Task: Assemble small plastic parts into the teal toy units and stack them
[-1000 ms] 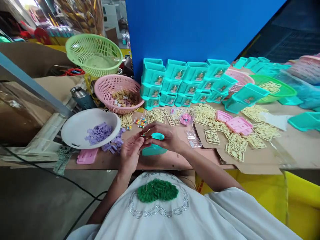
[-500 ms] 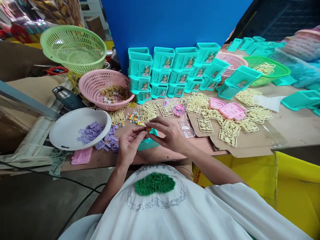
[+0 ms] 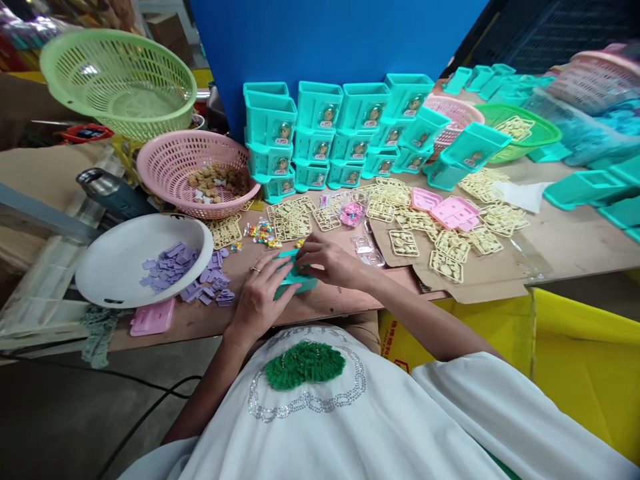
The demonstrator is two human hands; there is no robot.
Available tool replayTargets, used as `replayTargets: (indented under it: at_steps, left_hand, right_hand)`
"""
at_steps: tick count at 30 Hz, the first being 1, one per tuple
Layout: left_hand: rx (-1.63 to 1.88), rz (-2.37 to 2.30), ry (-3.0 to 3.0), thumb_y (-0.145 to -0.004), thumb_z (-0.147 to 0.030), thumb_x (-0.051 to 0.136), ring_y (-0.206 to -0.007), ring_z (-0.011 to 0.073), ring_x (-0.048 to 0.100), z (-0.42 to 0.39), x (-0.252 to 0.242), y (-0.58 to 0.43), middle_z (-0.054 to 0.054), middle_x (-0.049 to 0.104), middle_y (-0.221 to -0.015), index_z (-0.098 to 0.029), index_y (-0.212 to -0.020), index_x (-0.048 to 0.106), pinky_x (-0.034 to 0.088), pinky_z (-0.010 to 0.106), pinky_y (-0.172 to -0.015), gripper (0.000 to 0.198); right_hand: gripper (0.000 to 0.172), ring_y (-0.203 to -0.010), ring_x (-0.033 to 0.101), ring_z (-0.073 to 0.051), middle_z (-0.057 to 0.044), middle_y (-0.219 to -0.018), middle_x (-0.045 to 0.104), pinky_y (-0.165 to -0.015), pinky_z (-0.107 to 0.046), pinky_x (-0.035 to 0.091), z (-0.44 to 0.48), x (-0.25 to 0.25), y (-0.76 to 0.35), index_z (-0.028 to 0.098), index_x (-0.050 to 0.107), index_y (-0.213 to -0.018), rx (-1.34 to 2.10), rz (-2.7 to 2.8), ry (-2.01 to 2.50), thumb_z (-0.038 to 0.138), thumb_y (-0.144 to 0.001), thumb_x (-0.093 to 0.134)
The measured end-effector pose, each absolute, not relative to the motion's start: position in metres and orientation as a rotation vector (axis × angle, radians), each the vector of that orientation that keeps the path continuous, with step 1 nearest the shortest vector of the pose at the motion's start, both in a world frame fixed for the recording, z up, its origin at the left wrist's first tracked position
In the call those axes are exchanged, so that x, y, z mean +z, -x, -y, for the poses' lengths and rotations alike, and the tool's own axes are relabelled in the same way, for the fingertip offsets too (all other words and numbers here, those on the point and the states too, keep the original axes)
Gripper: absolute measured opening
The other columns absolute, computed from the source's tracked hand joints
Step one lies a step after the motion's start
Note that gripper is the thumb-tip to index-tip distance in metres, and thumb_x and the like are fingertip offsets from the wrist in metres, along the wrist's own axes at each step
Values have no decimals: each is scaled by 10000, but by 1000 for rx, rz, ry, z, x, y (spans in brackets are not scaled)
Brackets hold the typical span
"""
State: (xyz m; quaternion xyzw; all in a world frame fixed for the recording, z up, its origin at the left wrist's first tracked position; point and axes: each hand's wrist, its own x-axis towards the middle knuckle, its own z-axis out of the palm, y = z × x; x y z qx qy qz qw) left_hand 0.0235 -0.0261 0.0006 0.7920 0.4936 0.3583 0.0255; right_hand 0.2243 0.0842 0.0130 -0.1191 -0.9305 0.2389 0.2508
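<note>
Hands [image 3: 256, 299] at a turquoise box [image 3: 303, 285], left around its side, right [image 3: 326, 262] curled

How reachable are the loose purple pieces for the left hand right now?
Likely yes: the purple pieces lie beside the left hand, nothing visible between, though it is holding the teal box.

Tall blue panel [image 3: 320, 40] behind a long brown worktable [image 3: 575, 247] — dim grey floor [image 3: 60, 420] at lower left.

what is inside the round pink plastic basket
Small brown pieces and some white ones lie inside the round pink plastic basket; anything beneath the top layer is covered.
</note>
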Motion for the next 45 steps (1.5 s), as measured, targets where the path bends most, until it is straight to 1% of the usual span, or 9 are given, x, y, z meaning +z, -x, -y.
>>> replayTargets:
  at_steps: [7, 13, 18, 22, 29, 33, 37, 40, 45]
  left_hand:
    - [866, -1504, -2607, -970, -293, 631, -1308, 317, 590, 22, 7, -30, 122, 702, -1320, -174, -1331, 626, 436, 566, -1177, 379]
    - [782, -1475, -2672, -980, -242, 597, -1294, 324, 584, 20, 4, -29, 103, 719, -1289, -185, -1281, 667, 493, 546, -1110, 314]
    - [783, -1460, -2657, -975, -247, 613, -1317, 328, 567, 18, 4, -27, 108, 703, -1317, -188, -1290, 654, 477, 561, -1132, 324]
    - [955, -1439, -2590, -971, -287, 636, -1321, 309, 574, 16, 13, -27, 140, 653, -1382, -195, -1352, 614, 488, 536, -1140, 393]
    - [1261, -1357, -2295, -973, -255, 633, -1155, 232, 692, 18, 35, -43, 77, 739, -1225, -262, -1292, 682, 557, 420, -1061, 323]
    - [1212, -1268, -2075, -929, -293, 693, -1013, 218, 740, 17, 38, -66, 87, 771, -1143, -226, -1192, 742, 612, 353, -925, 276]
    - [1351, -1257, -1657, -899, -352, 724, -821, 198, 747, 16, 37, -77, 64, 789, -933, -198, -965, 796, 629, 306, -775, 182]
    - [1375, -1287, -1418, -880, -405, 741, -797, 204, 752, 18, 37, -70, 72, 794, -953, -184, -959, 793, 637, 317, -773, 240]
    - [1401, -1510, -1895, -931, -345, 689, -1042, 228, 719, 19, 30, -39, 74, 766, -1087, -219, -1058, 764, 580, 377, -983, 195]
  right_hand:
    - [190, -978, 637, -226, -118, -1047, 737, -867, -402, 519, -91, 33, -265, 193, 759, -1024, 521, 2298, 593, 228, -1019, 572]
    - [242, -876, 586, -266, -126, -891, 737, -817, -417, 473, -99, 10, -349, 169, 755, -855, 207, 2378, 1212, 257, -996, 579]
    - [278, -1035, 521, -353, -166, -966, 703, -864, -465, 411, -75, -16, -360, 152, 734, -903, -74, 2510, 1605, 417, -943, 656]
    - [258, -1053, 517, -350, -168, -1018, 678, -865, -448, 409, -69, -28, -358, 158, 717, -955, -84, 2461, 1645, 406, -932, 652]
    - [144, -819, 616, -208, -102, -947, 652, -707, -335, 496, -65, -18, -349, 171, 666, -1044, 452, 2243, 1177, 239, -974, 559]
    - [113, -810, 642, -170, -62, -891, 676, -700, -301, 523, -48, 24, -307, 197, 679, -980, 728, 2139, 753, 302, -986, 639]
    - [257, -864, 660, -168, -72, -942, 681, -735, -294, 570, -36, 53, -263, 191, 662, -988, 924, 1915, 713, 446, -962, 676]
    - [416, -677, 630, -125, -31, -804, 641, -575, -236, 537, -38, 50, -247, 186, 608, -879, 1219, 1834, 785, 594, -960, 609]
    - [465, -455, 546, -93, 67, -578, 535, -425, -210, 474, -63, 26, -250, 199, 544, -887, 1641, 1647, 887, 623, -845, 731]
